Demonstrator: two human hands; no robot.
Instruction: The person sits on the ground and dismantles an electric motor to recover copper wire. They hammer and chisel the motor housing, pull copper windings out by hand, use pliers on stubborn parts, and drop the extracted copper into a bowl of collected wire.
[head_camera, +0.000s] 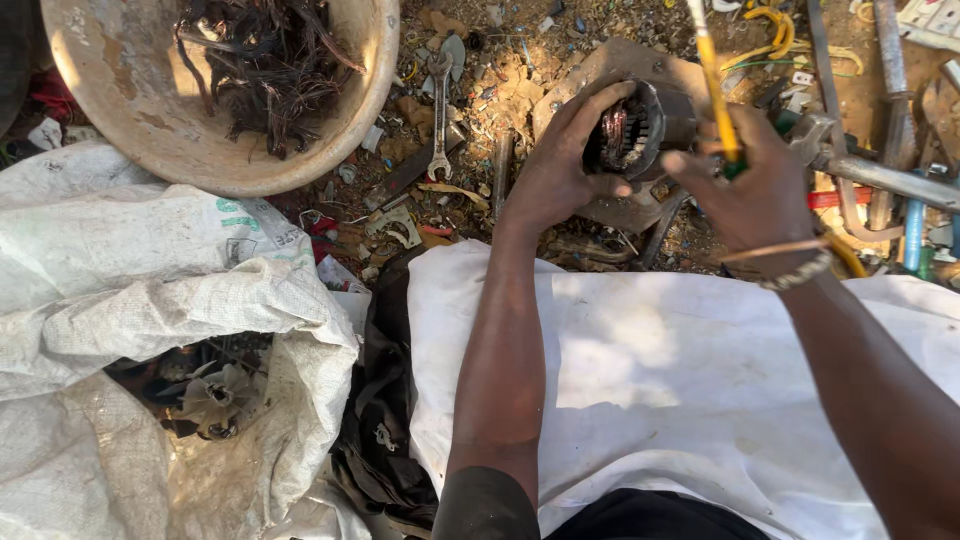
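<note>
Two hands, left hand gripping motor stator, right hand beside

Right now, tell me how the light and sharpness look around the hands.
Head view: hard sunlight whitens the cloth, with arm shadows across it; left hand and motor stator look sharp; right hand with the yellow-handled tool is slightly soft.

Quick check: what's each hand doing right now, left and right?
Left hand: closed around the round motor stator, holding it up.
Right hand: closed on a yellow-handled tool, held upright beside the stator.
</note>
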